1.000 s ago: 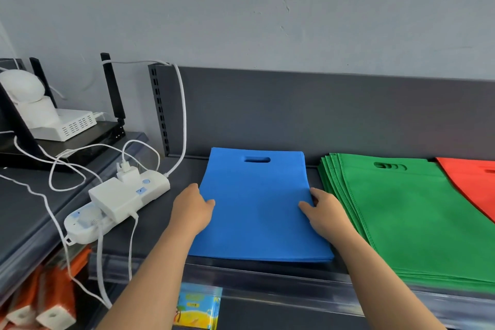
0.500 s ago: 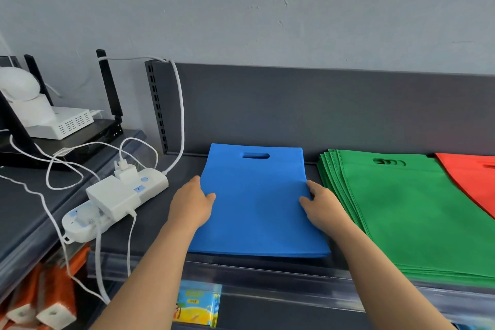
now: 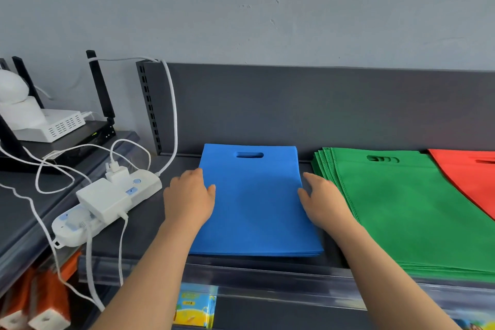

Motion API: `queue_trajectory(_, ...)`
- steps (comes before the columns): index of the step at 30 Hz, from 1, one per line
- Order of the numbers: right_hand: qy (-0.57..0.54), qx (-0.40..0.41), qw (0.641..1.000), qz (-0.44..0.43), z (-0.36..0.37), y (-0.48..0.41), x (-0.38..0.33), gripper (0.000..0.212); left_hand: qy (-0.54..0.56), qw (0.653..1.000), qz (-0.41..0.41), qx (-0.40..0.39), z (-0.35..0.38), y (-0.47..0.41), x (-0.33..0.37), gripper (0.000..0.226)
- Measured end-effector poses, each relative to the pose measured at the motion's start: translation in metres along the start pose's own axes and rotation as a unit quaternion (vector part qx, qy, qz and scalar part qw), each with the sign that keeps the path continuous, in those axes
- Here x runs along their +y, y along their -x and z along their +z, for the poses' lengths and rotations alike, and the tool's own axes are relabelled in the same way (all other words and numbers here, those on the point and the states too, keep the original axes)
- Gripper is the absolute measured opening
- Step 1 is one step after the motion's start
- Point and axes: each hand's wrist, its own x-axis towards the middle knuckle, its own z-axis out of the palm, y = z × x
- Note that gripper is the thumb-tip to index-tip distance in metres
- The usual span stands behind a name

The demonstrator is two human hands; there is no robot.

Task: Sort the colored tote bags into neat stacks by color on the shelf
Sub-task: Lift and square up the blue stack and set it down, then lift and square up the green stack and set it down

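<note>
Blue tote bags (image 3: pixel 254 203) lie at the shelf's (image 3: pixel 150 225) front edge; your left hand (image 3: pixel 188 195) and right hand (image 3: pixel 324 201) press straight, closed fingers against their sides.

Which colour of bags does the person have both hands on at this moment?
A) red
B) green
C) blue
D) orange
C: the left hand and the right hand sit at the two side edges of the blue stack, with the green stack and the red bags lying further to the right.
</note>
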Motion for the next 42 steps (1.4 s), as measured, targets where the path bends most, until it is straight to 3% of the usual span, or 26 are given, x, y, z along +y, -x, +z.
queue_trajectory(10,0.166,0.064,0.984,-0.016,-0.062,0.011,0.065,0.041,0.02,0.988,0.147,0.037,-0.003,0.03,0.11,0.037)
queue_trajectory(17,0.245,0.04,0.968,0.03,-0.11,0.014,0.155,0.051,0.021,0.979,0.199,-0.038,0.036,0.049,0.209,0.023)
queue_trajectory(24,0.25,-0.041,0.966,0.046,-0.123,0.012,0.212,0.058,-0.024,0.987,0.086,-0.132,0.077,0.042,0.249,0.05)
queue_trajectory(28,0.224,-0.044,0.973,0.037,-0.117,0.013,0.225,0.056,-0.002,0.987,0.033,-0.159,0.092,0.033,0.261,0.062)
queue_trajectory(33,0.222,-0.035,0.974,0.024,-0.115,0.014,0.231,0.055,0.082,0.98,-0.051,-0.175,0.086,0.022,0.272,0.076)
queue_trajectory(38,0.219,-0.034,0.975,0.022,-0.114,0.013,0.233,0.055,0.195,0.96,-0.089,-0.179,0.074,0.016,0.28,0.073)
queue_trajectory(42,0.229,-0.025,0.973,0.016,-0.112,0.014,0.232,0.055,0.342,0.92,-0.104,-0.162,0.08,0.012,0.277,0.065)
